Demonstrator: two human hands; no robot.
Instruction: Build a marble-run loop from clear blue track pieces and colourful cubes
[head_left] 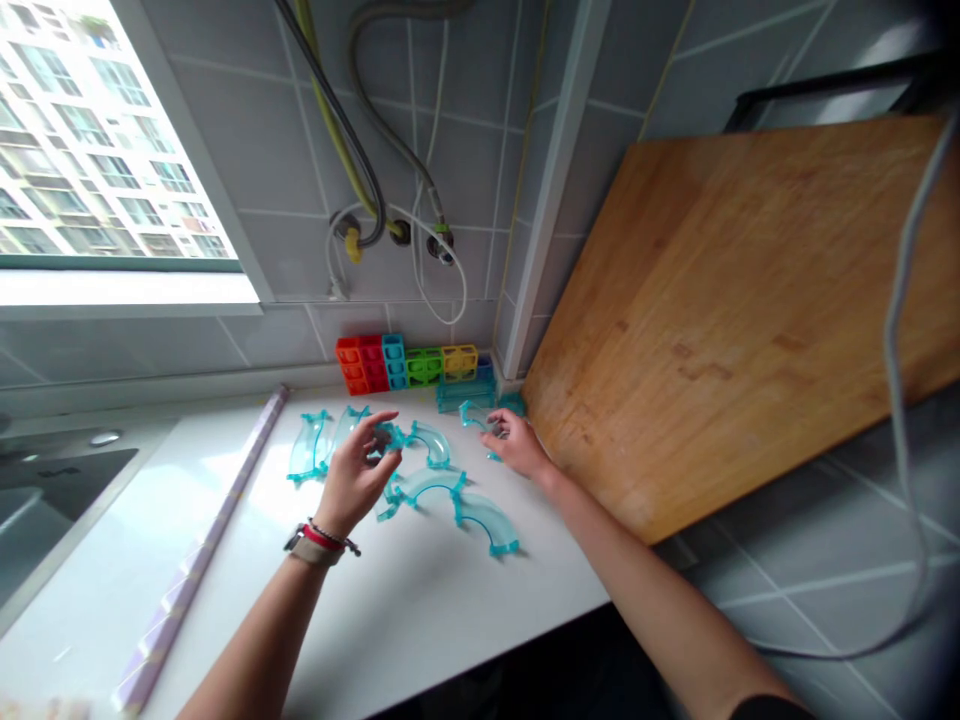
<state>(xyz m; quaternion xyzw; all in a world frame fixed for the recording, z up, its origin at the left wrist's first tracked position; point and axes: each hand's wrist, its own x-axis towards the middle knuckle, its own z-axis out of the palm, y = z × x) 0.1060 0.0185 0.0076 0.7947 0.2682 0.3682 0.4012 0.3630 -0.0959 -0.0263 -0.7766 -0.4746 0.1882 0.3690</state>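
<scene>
Several translucent teal curved toy track pieces lie on the white counter (pixel 360 620). My left hand (pixel 356 475), with a watch and bracelets at the wrist, is over the left group; its thumb and index finger are apart, with a teal piece (pixel 391 437) showing beyond the gap. Close to its fingers is a curved track piece (pixel 433 444). Nearer me lie two more, a middle curved piece (pixel 431 482) and a front curved piece (pixel 489 522). At the right, my right hand (pixel 517 445) has its fingers closed on a small curved track piece (pixel 474 413), partly hidden by them.
Red blocks (pixel 363 364), green blocks (pixel 424 367) and yellow blocks (pixel 460 362) line the back wall. A large wooden board (pixel 735 300) leans at the right. A long lilac strip (pixel 202 555) lies at the left, beside the sink (pixel 60 490). Hoses (pixel 390 130) hang above.
</scene>
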